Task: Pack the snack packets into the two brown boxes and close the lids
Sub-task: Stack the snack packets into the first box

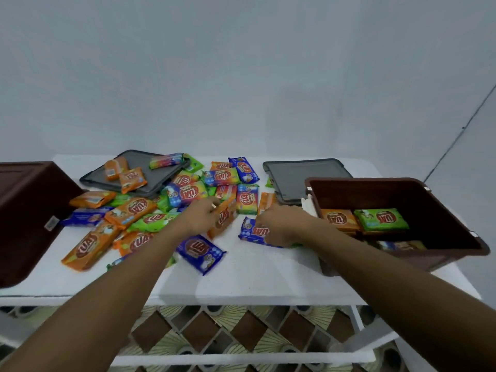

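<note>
- Snack packets [134, 208]: loose pile, mid counter [255, 275]. Film wrap; judged light, thin, semi-stiff, crushable, prob. slippery. Best taken across the short width, thumb over, fingers under.
- Orange packet [224, 218]: pinched by left hand [200, 214], fingers curled round its left edge. Tilted up off the counter; long axis runs away from the person, leaning right.
- Blue packet [251, 230]: flat on counter, near right brown box [442, 210]. Gripped at its right end by right hand [279, 226], fingers curled. Long axis approx. left–right.
- Right brown box: open; orange and green pkts laid flat inside, long axes left–right.
- Left brown box [24, 210]: left edge, tipped; interior not seen.
- Left grey lid [142, 163], right grey lid [303, 181]: at back, off the boxes.
</note>
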`<state>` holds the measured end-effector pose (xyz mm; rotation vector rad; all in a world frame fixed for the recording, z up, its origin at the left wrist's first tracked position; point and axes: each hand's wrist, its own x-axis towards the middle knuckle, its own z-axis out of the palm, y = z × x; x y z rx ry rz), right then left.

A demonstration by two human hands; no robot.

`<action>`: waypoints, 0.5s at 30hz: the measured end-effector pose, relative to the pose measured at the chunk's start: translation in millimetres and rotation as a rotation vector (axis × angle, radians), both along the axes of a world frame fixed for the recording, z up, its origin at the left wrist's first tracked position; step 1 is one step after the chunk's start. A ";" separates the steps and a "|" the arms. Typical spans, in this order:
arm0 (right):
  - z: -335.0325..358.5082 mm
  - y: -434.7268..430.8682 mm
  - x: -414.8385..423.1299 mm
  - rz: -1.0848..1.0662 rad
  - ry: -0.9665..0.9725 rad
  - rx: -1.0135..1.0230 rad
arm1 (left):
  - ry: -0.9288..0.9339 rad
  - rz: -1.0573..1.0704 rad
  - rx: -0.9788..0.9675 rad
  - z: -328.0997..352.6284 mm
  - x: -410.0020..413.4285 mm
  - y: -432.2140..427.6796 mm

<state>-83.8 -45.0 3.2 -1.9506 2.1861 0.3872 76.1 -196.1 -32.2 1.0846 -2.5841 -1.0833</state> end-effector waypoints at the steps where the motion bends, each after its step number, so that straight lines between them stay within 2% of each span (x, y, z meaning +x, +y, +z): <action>1: -8.9 -3.9 4.4 -0.025 0.008 0.006 | 0.001 0.015 -0.027 0.1 6.5 -6.6; 4: -28.0 -8.3 9.9 -0.090 0.022 -0.012 | -0.047 -0.070 -0.266 -11.5 17.7 -23.0; 8: -43.4 -12.4 12.9 -0.165 0.011 -0.093 | -0.026 -0.231 -0.435 -21.2 34.8 -33.4; 10: -48.4 -12.6 9.7 -0.200 -0.025 -0.122 | -0.089 -0.366 -0.452 -15.6 42.2 -33.5; 12: -51.4 -15.8 9.7 -0.226 -0.055 -0.121 | -0.265 -0.507 -0.389 -8.4 51.1 -33.5; 15: -53.5 -18.6 10.8 -0.243 -0.055 -0.104 | -0.435 -0.589 -0.365 -7.4 55.4 -32.7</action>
